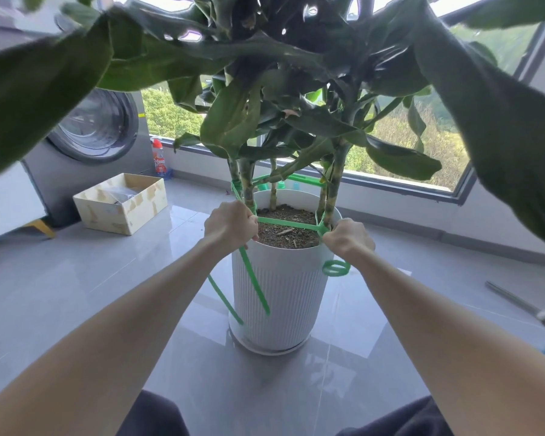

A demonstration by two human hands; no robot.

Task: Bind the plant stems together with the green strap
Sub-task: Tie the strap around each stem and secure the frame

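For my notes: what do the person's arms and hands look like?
Both forearms are bare up to the frame edge: no sleeves show. The left hand and right hand wear no gloves, and no watch, bracelet or ring is visible.

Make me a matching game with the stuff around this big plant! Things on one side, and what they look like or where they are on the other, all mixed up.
Things:
1. green strap
2. plant pot
3. box
4. bottle

Clues:
A. has a red cap
B. white and ribbed, filled with soil
C. gripped by the left hand and the right hand
D. open, sits beside the washing machine

Pairs: 1-C, 2-B, 3-D, 4-A
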